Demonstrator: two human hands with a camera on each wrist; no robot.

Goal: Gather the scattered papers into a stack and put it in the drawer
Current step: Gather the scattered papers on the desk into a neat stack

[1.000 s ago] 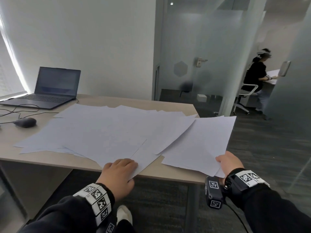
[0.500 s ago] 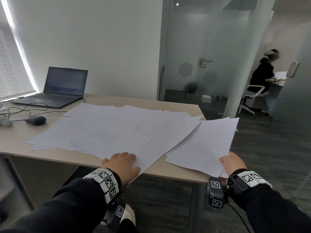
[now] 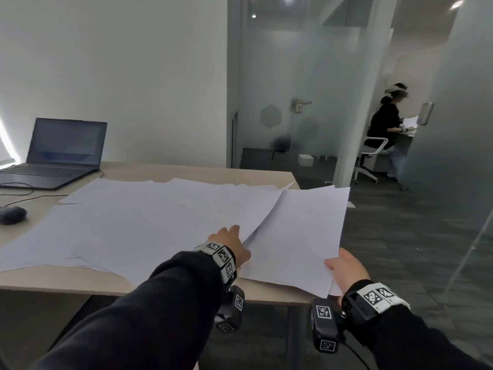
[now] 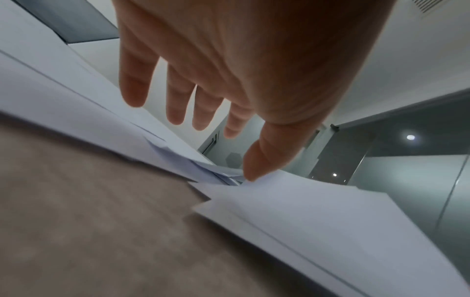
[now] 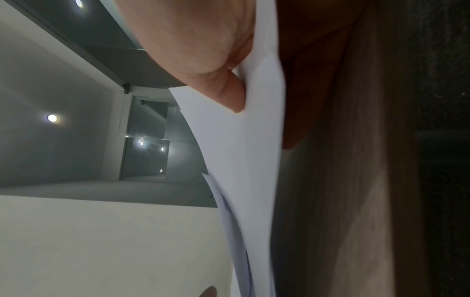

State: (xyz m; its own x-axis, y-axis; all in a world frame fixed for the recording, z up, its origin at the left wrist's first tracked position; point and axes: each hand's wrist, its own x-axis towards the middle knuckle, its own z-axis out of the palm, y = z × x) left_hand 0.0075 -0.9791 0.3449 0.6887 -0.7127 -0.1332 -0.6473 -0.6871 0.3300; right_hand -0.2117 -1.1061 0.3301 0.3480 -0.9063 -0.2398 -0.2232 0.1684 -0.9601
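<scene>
Hands work at the lower centre of the head view. The right hand [image 3: 346, 271] pinches the near corner of a few sheets [image 3: 298, 236], thumb on top, lifting them off the surface [image 3: 66, 279]; that bundle juts past the surface's right edge. The left hand [image 3: 232, 247] is spread flat, fingers straight, thumb tip touching the bundle's left edge where it meets the papers [image 3: 146, 222]. Those lie fanned and overlapping across the frame's middle. At upper left sit an open laptop [image 3: 58, 153] and a mouse [image 3: 12, 214]. No drawer is in view.
</scene>
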